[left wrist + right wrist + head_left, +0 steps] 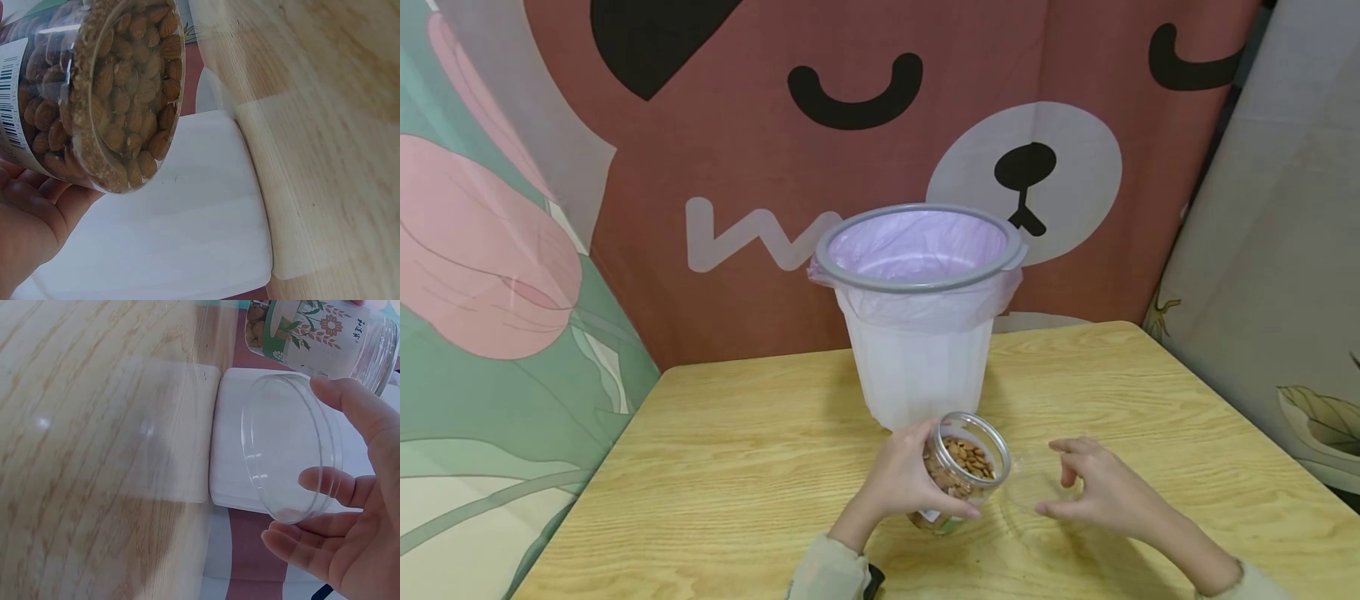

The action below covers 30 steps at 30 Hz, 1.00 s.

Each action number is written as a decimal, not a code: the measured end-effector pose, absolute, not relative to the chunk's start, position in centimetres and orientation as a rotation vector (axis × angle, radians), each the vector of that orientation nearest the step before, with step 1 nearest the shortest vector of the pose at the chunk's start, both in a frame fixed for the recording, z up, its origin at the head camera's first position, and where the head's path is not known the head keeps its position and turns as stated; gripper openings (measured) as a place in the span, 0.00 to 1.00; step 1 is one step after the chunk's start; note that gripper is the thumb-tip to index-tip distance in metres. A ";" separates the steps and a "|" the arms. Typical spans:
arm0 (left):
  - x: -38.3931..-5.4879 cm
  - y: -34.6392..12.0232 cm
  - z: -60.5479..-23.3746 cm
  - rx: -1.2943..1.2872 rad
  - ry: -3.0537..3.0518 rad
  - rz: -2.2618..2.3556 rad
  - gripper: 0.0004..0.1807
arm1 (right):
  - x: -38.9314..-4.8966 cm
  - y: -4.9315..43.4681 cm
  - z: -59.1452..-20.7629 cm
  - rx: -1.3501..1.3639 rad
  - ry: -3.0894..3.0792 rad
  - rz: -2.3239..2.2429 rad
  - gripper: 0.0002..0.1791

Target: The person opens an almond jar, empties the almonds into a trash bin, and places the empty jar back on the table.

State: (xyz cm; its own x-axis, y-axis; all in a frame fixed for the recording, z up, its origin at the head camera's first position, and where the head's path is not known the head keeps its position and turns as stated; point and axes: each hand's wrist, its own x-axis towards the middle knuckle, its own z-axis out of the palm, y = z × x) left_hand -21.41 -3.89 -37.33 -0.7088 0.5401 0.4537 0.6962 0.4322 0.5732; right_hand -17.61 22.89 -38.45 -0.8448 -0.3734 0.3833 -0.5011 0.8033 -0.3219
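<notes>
My left hand [898, 479] grips a clear jar of almonds [951, 487] around its side. The jar is tilted with its open, metal-rimmed mouth facing up and toward the right. In the left wrist view, almonds [134, 94] show through the jar's bottom, beside a barcode label [11, 94]. My right hand [1105, 492], just right of the jar, holds a clear round lid [281, 450] by its edge, thumb on one side and fingers on the other. A flowered label [319, 328] on the jar shows in the right wrist view.
A white bin [917, 358] with a grey rim ring and a pinkish-purple liner bag [917, 242] stands upright on the wooden table [737, 467], right behind the jar. Printed curtains [737, 158] hang behind and beside the table. A small dark item [874, 581] shows near the left sleeve.
</notes>
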 end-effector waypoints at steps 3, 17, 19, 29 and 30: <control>-21.4 -3.9 -37.3 -1.090 -2.482 -1.143 0.46 | -17.6 22.9 -38.5 0.682 -2.710 0.646 0.24; -21.5 -4.0 -37.4 -1.096 -2.478 -1.150 0.46 | -18.2 23.1 -38.7 0.794 -2.767 0.755 0.21; -21.4 -4.0 -37.5 -1.099 -2.473 -1.147 0.46 | -18.3 23.1 -38.8 0.814 -2.768 0.789 0.21; -21.3 -4.0 -37.6 -1.119 -2.461 -1.173 0.46 | -18.4 23.3 -39.1 0.888 -2.812 0.876 0.19; -21.3 -4.0 -37.6 -1.122 -2.461 -1.175 0.46 | -18.4 23.3 -39.2 0.894 -2.813 0.872 0.19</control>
